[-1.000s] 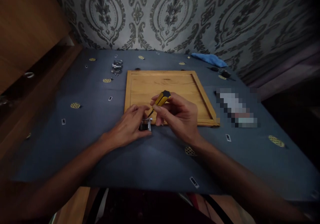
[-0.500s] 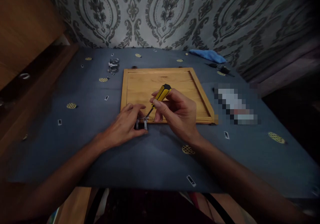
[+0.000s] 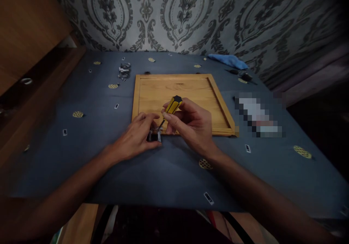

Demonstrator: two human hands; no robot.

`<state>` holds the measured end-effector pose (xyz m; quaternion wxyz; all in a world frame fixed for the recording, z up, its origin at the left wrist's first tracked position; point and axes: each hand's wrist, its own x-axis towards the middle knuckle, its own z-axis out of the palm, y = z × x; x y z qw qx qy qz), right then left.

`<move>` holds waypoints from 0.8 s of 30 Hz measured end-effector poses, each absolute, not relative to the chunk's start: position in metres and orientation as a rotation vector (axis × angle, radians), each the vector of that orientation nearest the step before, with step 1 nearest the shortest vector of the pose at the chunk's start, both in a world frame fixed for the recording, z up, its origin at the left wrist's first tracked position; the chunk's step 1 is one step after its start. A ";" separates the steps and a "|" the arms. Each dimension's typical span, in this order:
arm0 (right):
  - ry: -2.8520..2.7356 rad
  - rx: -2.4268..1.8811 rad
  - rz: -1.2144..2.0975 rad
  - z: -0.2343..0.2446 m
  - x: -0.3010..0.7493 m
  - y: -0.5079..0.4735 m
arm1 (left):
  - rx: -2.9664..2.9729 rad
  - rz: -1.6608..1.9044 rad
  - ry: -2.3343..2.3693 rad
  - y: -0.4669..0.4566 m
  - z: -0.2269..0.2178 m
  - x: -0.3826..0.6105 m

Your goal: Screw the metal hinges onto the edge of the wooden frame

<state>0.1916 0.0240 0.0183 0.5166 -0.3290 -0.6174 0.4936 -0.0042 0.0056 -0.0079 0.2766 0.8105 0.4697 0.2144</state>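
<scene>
My right hand (image 3: 192,124) grips a yellow-and-black screwdriver (image 3: 172,106) between thumb and fingers. Its shaft slants down to the left, with the tip at a small silver metal fitting (image 3: 159,134). My left hand (image 3: 136,135) is closed around that fitting, thumb below and fingers above, and covers part of it; its exact kind is hard to make out. The fitting sits at the near edge of a framed wooden panel (image 3: 174,87), towards the panel's left corner. The panel lies flat on the dark blue table cover.
Several silver metal fittings (image 3: 124,69) with small screws (image 3: 121,79) lie at the back left. A blue cloth (image 3: 229,61) and a dark tool-like object (image 3: 242,75) rest at the back right. Right of the panel is a blurred-out item (image 3: 257,115). The patterned wall (image 3: 147,15) stands behind.
The screwdriver handle has shifted slightly left and lower, with my right hand following. My left hand keeps its hold on the fitting. The view has moved a little.
</scene>
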 end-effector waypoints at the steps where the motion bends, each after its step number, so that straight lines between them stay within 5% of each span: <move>1: -1.492 -0.802 1.194 0.020 0.192 0.025 | 2.181 0.582 1.253 0.006 -0.008 -0.004; 24: -1.749 -0.642 1.401 0.046 0.184 0.050 | 2.193 0.583 1.260 0.007 -0.010 -0.005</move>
